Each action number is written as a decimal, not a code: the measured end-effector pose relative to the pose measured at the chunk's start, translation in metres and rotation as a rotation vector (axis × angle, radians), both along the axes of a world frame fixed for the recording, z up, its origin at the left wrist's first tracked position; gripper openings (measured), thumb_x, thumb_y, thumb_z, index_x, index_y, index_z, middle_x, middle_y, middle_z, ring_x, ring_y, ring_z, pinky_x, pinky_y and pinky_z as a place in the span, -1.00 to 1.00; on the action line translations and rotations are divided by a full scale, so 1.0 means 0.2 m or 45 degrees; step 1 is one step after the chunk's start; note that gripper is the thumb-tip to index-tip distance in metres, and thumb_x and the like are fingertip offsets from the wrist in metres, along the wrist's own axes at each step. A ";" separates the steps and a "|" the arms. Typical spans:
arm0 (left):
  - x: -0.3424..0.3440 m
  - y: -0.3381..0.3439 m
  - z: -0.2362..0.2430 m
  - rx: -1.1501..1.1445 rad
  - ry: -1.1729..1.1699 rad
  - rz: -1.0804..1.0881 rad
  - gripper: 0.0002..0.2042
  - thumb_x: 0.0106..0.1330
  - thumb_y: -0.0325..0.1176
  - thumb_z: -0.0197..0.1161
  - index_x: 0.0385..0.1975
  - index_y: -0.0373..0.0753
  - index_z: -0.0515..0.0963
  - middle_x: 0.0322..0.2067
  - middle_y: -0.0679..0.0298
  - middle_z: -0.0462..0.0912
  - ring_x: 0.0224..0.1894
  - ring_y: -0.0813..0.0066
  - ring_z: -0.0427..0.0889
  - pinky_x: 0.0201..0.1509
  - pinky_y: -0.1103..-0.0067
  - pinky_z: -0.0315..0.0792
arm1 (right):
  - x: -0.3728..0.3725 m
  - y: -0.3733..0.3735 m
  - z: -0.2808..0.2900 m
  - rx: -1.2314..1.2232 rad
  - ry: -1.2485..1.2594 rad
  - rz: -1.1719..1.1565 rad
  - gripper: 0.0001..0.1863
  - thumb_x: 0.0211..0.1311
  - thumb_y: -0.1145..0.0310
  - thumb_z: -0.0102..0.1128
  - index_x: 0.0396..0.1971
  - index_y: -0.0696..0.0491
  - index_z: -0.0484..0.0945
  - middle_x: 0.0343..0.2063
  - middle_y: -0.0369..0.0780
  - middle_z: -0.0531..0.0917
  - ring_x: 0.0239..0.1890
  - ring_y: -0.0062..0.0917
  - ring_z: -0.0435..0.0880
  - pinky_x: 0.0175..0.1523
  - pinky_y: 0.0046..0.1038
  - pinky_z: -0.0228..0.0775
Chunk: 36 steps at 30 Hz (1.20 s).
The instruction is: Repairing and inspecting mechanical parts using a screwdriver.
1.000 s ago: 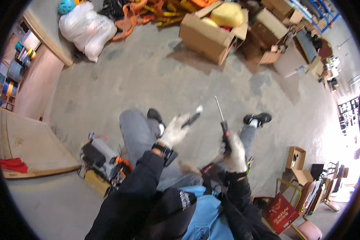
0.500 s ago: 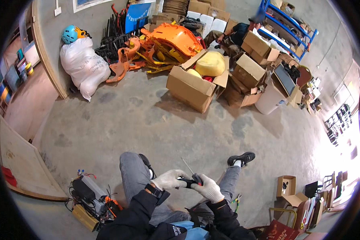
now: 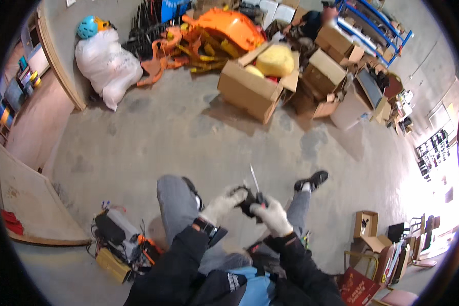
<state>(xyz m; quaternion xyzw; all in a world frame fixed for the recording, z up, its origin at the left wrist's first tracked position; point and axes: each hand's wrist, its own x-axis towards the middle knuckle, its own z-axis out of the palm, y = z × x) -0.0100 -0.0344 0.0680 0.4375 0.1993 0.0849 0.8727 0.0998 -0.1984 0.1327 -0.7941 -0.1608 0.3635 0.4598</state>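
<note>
Both hands wear off-white knit gloves and meet between my bent legs. My left hand grips a small black part, its details blurred. My right hand is closed on the screwdriver, which has a black and red handle and a metal shaft pointing up and away from me, against the black part. Yellow-green handled pliers show just beside my right forearm, partly hidden.
Wired grey and black units lie at my left, beside a leaning board. Ahead are cardboard boxes, orange plastic shells, a white sack and a co-worker by blue shelving. Chairs stand at my right.
My hands have come together from apart, bringing the screwdriver against the black part. My head view swung up to the back of the room, then slightly down again.
</note>
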 end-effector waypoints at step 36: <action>0.00 0.20 -0.08 -0.010 0.356 0.417 -0.62 0.44 -0.33 0.37 0.16 -0.35 0.52 0.00 0.11 0.71 0.02 0.30 0.73 0.15 0.37 0.66 | 0.10 0.27 -0.44 0.192 0.549 -0.143 -0.57 0.30 0.14 0.40 -0.06 0.21 0.63 -0.37 -0.29 0.67 -0.42 -0.64 0.61 -0.30 -0.50 0.51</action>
